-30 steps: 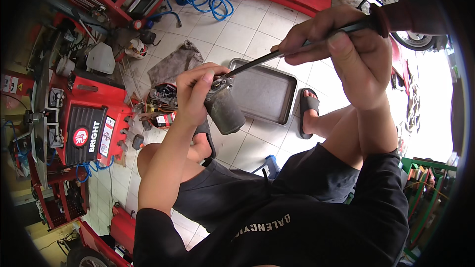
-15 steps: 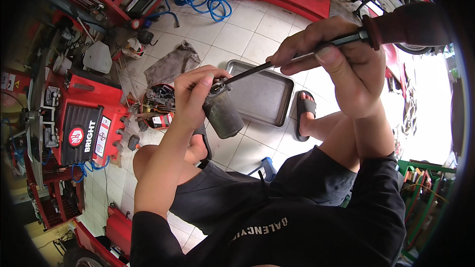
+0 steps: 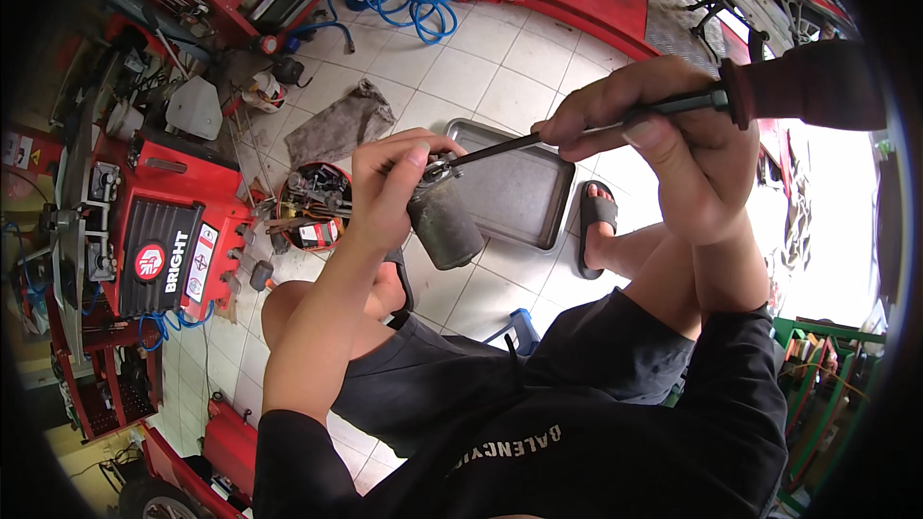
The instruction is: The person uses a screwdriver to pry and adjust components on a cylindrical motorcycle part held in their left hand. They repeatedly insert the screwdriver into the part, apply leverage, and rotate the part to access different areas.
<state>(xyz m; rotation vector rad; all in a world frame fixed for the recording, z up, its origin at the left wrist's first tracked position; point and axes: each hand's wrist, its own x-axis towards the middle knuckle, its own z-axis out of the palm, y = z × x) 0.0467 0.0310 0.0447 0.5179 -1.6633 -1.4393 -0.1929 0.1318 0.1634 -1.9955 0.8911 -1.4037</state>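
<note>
1. Fingers (image 3: 415,156) of the left hand (image 3: 380,183) are closed on the top end of the cylinder (image 3: 447,228), the thumb on the near side, the others curled over toward the far side.
2. The cylinder, dark grey and scuffed, is in the air in front of the person, tilted, with its metal fitting (image 3: 438,170) up and to the left and its plain end down and to the right.
3. The right hand (image 3: 697,168) grips the screwdriver (image 3: 500,146) by its dark shaft, pinched narrow between thumb and bent fingers; the thick dark red handle (image 3: 808,85) sticks out to the right, beyond the palm.
4. The shaft slants down leftward to the fitting, near the left fingertips; whether its tip touches metal, I cannot tell.
5. Beyond and below the hands, a grey tray (image 3: 524,183) lies on the tiled floor (image 3: 452,72), partly hidden behind the cylinder.
6. To the tray's left are a crumpled grey rag (image 3: 341,125) and a tub (image 3: 317,194) packed with small parts.
7. A red machine (image 3: 183,255) stands at far left; a blue hose (image 3: 437,14) lies coiled near the top.
8. One black sandal (image 3: 598,221) is just right of the tray.
</note>
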